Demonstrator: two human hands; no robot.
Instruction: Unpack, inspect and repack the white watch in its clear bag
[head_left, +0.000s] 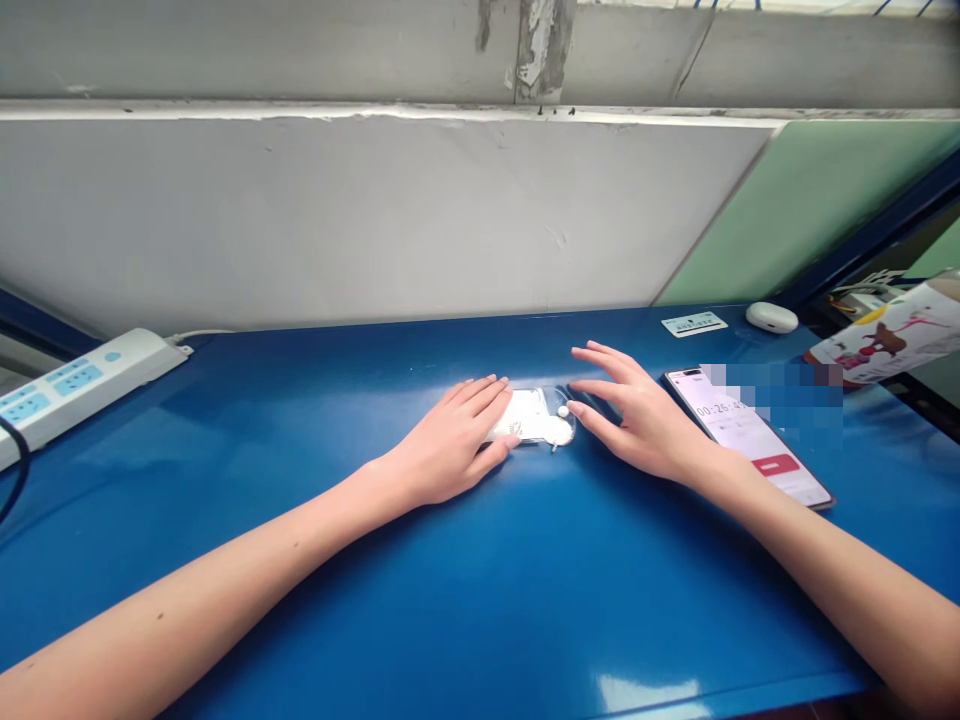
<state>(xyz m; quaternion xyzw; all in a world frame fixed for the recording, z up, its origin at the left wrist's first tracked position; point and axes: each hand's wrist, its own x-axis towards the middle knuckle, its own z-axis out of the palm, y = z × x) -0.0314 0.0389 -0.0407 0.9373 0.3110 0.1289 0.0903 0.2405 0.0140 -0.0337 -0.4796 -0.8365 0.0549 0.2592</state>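
"Okay, left hand, go."

"Palm down, flat. Fingers side by side over the left end of the white item, thumb spread off toward its near edge. Grip wide."

"Item's what, exactly?"

"Flat, white, some clear plastic at the right end, dark print near the thumb. Partly covered, can't name it. Lies mid-table, on the blue table, between the two hands."

"Right hand?"

"Grip wide too, fingers fanned, thumb tip right at the item's right end. Touching or just beside, can't tell."

"Nearby stuff?"

"Phone, face up, just beyond the right wrist: timer digits, red button, part of it pixelated. Small printed card behind, rounded white case next to that. Printed carton at the right edge, tilted."

"Left side?"

"White power strip with blue socket panels, well apart from the left hand. Dark cable at the frame edge."

"Back?"

"Pale wall panel, green one to its right."
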